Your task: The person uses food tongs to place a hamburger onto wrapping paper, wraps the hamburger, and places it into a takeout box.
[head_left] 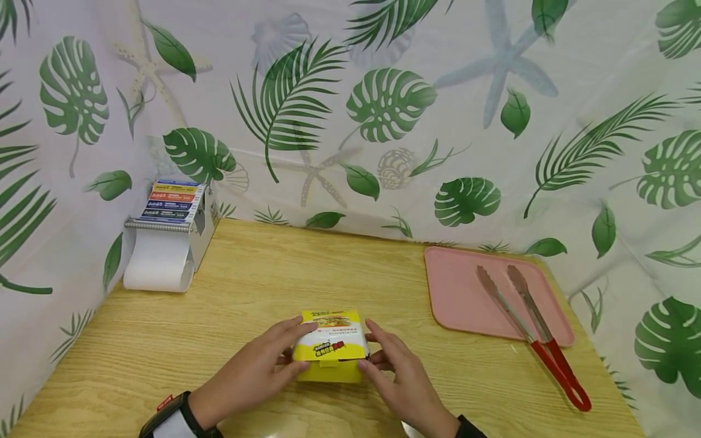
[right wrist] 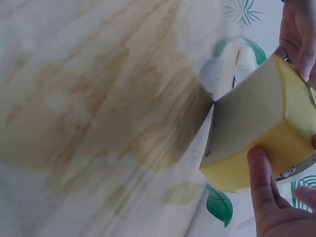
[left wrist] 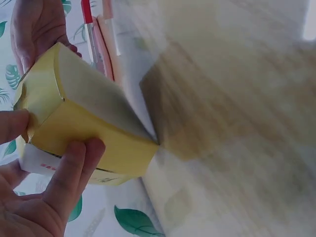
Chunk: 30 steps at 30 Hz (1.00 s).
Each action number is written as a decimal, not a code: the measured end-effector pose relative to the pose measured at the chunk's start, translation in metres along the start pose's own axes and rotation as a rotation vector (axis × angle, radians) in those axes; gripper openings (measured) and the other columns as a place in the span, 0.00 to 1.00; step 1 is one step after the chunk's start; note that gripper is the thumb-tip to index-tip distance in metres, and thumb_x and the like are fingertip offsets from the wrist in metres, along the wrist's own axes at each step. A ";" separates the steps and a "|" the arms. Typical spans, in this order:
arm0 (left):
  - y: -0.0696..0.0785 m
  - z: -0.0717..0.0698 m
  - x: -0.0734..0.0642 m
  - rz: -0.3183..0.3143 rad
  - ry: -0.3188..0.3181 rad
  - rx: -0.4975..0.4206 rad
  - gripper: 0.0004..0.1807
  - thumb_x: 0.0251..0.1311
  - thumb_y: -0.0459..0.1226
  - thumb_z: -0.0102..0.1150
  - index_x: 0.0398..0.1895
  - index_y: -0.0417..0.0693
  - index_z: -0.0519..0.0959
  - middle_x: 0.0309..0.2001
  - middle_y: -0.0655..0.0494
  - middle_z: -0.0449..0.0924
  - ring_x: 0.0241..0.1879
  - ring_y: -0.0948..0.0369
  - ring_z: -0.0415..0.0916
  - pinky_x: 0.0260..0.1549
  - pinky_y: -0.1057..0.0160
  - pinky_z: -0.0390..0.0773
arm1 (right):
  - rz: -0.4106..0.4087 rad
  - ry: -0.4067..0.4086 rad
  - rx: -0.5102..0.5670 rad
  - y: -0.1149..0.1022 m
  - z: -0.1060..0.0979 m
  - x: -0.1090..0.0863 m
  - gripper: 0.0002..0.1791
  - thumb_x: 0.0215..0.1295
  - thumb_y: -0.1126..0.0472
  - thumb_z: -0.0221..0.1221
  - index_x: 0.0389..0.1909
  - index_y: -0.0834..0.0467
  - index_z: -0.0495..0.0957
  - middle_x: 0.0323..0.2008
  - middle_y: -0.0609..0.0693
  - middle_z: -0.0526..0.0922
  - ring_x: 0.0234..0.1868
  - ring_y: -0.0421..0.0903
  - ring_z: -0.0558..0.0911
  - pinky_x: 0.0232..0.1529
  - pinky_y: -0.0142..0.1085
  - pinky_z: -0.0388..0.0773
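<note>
A yellow and white burger box [head_left: 331,336] with a burger picture on its lid is at the front middle of the table. My left hand [head_left: 268,360] holds its left side, thumb at the front corner and one finger on the lid. On the other side my right hand [head_left: 401,372] grips it, thumb at the front right corner. The lid is down, with a small tab at the front. In the left wrist view the pale underside of the box [left wrist: 94,89] shows; it is tilted, its far edge at the table. The right wrist view shows the same underside of the box [right wrist: 247,118].
A pink tray [head_left: 454,292] lies at the right, with red-handled tongs [head_left: 553,359] resting across it and past its front edge. At the back left stands a dispenser [head_left: 205,219] with printed strips and a white roll [head_left: 159,261]. A leaf-patterned sheet [head_left: 328,121] hangs behind the table.
</note>
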<state>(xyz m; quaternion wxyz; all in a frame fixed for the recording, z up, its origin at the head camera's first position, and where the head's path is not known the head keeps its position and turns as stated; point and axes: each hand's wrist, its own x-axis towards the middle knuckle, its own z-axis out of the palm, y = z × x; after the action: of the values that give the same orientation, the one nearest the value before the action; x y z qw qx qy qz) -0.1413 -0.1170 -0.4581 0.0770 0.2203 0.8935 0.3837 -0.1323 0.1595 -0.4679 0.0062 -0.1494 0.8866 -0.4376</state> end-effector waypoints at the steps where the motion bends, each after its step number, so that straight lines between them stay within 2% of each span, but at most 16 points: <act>1: 0.001 -0.001 0.001 0.001 -0.003 -0.002 0.32 0.69 0.55 0.59 0.75 0.69 0.66 0.76 0.49 0.65 0.52 0.63 0.80 0.45 0.68 0.83 | -0.012 0.004 -0.006 0.000 0.000 0.000 0.34 0.69 0.58 0.64 0.75 0.49 0.67 0.58 0.53 0.80 0.39 0.32 0.83 0.45 0.29 0.84; 5: 0.005 -0.005 0.004 0.011 -0.019 -0.024 0.34 0.67 0.56 0.61 0.74 0.64 0.66 0.74 0.55 0.67 0.53 0.63 0.79 0.45 0.70 0.82 | -0.045 0.038 -0.028 -0.001 0.000 0.001 0.31 0.70 0.61 0.63 0.73 0.47 0.71 0.54 0.52 0.79 0.36 0.30 0.79 0.42 0.29 0.83; 9: 0.010 -0.005 0.007 0.007 0.006 0.048 0.33 0.68 0.56 0.60 0.74 0.62 0.68 0.72 0.56 0.71 0.54 0.63 0.79 0.44 0.68 0.82 | -0.058 0.016 -0.008 -0.001 -0.001 0.003 0.29 0.72 0.60 0.61 0.72 0.49 0.70 0.60 0.56 0.77 0.36 0.29 0.78 0.40 0.29 0.82; 12: 0.013 -0.005 0.009 0.009 0.024 0.115 0.31 0.68 0.55 0.60 0.73 0.60 0.70 0.70 0.57 0.73 0.56 0.63 0.79 0.47 0.63 0.82 | -0.025 -0.037 0.032 -0.002 -0.003 0.004 0.29 0.73 0.57 0.61 0.73 0.51 0.69 0.66 0.57 0.74 0.37 0.31 0.79 0.40 0.29 0.82; 15: 0.016 -0.005 0.012 0.023 0.024 0.147 0.31 0.68 0.54 0.61 0.71 0.57 0.72 0.68 0.57 0.75 0.50 0.65 0.79 0.44 0.64 0.81 | 0.057 -0.075 0.038 -0.006 -0.003 0.007 0.31 0.70 0.50 0.63 0.71 0.51 0.68 0.59 0.55 0.77 0.35 0.32 0.77 0.39 0.28 0.81; 19: 0.020 -0.002 0.015 0.047 0.044 0.179 0.31 0.67 0.56 0.61 0.69 0.54 0.74 0.63 0.56 0.78 0.39 0.69 0.77 0.36 0.69 0.77 | 0.121 -0.064 -0.031 -0.014 -0.002 0.011 0.35 0.64 0.40 0.66 0.68 0.49 0.70 0.53 0.53 0.77 0.29 0.33 0.74 0.32 0.26 0.76; 22: 0.022 0.002 0.018 0.050 0.077 0.203 0.31 0.67 0.59 0.59 0.67 0.54 0.75 0.61 0.55 0.80 0.39 0.69 0.79 0.35 0.69 0.77 | 0.097 -0.023 -0.110 -0.018 0.000 0.014 0.33 0.63 0.39 0.67 0.66 0.44 0.72 0.56 0.51 0.77 0.26 0.32 0.72 0.29 0.26 0.74; 25: 0.023 0.005 0.020 0.043 0.104 0.225 0.31 0.67 0.60 0.58 0.66 0.54 0.76 0.59 0.55 0.81 0.42 0.67 0.82 0.36 0.68 0.80 | 0.067 0.011 -0.175 -0.019 0.002 0.014 0.30 0.63 0.40 0.67 0.64 0.41 0.73 0.55 0.48 0.78 0.25 0.31 0.70 0.28 0.25 0.71; 30: 0.024 0.007 0.021 0.045 0.107 0.239 0.30 0.67 0.57 0.61 0.66 0.53 0.76 0.59 0.54 0.82 0.41 0.67 0.82 0.34 0.70 0.78 | 0.043 0.022 -0.207 -0.017 0.002 0.014 0.30 0.63 0.42 0.68 0.64 0.43 0.74 0.53 0.46 0.78 0.25 0.31 0.69 0.27 0.25 0.70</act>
<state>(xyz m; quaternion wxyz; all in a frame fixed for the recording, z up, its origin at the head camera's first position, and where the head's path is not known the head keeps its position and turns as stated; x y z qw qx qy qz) -0.1501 -0.0882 -0.4447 -0.0063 0.2270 0.9305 0.2874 -0.1413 0.1445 -0.4545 -0.0095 -0.1256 0.9301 -0.3450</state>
